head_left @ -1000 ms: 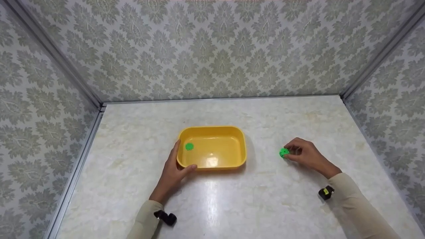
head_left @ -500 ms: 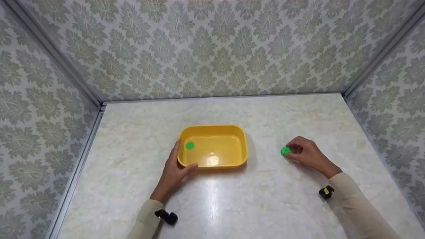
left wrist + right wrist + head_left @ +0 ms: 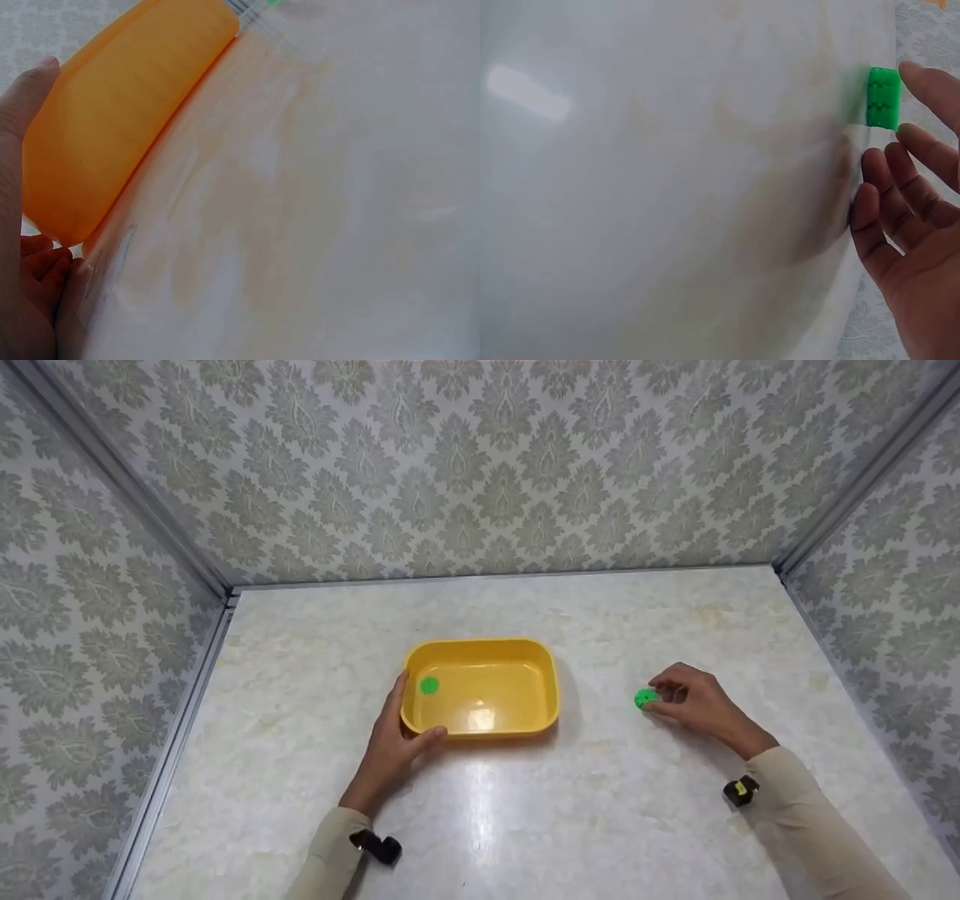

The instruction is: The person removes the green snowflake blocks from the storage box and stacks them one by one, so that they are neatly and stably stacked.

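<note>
A yellow plastic tub (image 3: 480, 720) stands on the table, with a flat green disc (image 3: 429, 685) lying on its floor near the left end. My left hand (image 3: 388, 750) grips the tub's front left corner, its thumb on the front rim and fingers along the left wall. In the left wrist view the thumb (image 3: 37, 90) is against the tub's orange-looking side (image 3: 127, 112). Well to the right of the tub, my right hand (image 3: 694, 705) pinches a small stack of notched green discs (image 3: 644, 699) between thumb and forefinger. The stack's layered edge (image 3: 883, 99) shows in the right wrist view.
The pale marbled table (image 3: 480, 611) meets patterned walls (image 3: 480, 472) at the back and both sides. A metal rail (image 3: 172, 750) runs along its left edge. Small black cameras (image 3: 377, 847) sit on both wrists.
The head view has tilted slightly. Both hands keep their places, the left on the tub and the right on the green disc stack, which looks turned a little.
</note>
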Demonstrator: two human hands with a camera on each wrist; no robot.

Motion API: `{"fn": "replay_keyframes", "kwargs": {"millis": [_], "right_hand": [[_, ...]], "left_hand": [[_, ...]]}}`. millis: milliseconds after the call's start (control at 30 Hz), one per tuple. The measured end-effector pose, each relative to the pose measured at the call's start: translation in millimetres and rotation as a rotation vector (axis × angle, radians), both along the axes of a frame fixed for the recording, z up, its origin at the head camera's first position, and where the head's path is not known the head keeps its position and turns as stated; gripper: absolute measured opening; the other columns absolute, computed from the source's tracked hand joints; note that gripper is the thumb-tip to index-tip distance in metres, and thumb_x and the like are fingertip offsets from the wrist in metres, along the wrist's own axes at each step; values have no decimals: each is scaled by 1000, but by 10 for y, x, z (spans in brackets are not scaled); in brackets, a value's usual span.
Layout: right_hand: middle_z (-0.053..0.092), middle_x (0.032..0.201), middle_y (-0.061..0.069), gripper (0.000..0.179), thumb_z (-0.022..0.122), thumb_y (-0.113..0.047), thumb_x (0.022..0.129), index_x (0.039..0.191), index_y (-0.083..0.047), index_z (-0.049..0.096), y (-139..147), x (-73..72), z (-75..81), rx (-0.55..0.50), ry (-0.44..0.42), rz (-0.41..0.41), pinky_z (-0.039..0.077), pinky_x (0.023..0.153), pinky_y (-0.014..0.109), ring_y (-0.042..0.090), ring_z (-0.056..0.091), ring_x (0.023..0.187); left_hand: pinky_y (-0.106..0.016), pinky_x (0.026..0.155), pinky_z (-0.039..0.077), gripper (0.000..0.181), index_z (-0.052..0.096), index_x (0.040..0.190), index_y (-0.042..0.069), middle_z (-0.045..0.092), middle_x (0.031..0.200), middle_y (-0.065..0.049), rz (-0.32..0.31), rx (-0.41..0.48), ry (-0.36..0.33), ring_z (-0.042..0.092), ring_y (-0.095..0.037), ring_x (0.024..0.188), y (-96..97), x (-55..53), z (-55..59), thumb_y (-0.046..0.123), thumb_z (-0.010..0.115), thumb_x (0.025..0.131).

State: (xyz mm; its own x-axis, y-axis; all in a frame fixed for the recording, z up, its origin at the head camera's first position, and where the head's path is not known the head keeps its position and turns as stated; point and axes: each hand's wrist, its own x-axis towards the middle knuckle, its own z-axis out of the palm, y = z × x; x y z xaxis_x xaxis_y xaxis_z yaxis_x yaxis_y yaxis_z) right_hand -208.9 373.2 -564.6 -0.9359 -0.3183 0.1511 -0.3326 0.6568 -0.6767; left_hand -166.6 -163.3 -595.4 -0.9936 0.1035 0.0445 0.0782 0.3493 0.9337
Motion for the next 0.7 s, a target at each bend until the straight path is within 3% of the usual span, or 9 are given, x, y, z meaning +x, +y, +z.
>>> {"fn": "replay_keyframes", "kwargs": {"millis": [233, 500, 700], "right_hand": [[73, 113, 12, 31, 91, -19, 94, 118, -4, 80, -84, -47, 195, -9, 10, 44, 55, 82, 30, 24, 67, 96], [72, 116, 15, 33, 88, -27, 97, 121, -6, 79, -317, -151, 393, 12, -5, 121, 54, 82, 36, 20, 65, 95], [73, 116, 15, 32, 89, -26, 96, 119, -6, 80, -498, -226, 453, 26, 1, 146, 55, 83, 37, 18, 65, 94]], "left_hand": [[-50, 132, 25, 117, 14, 179, 26, 23, 182, -5, -20, 0, 67, 27, -24, 165, -9, -19, -25, 46, 91, 92], [-49, 132, 26, 118, 13, 179, 27, 21, 183, -3, -22, 19, 68, 27, -23, 165, -12, -37, -28, 45, 91, 92], [-50, 133, 24, 119, 12, 179, 27, 21, 183, -3, -15, 2, 52, 26, -23, 166, -4, -24, -26, 50, 90, 92]]}}
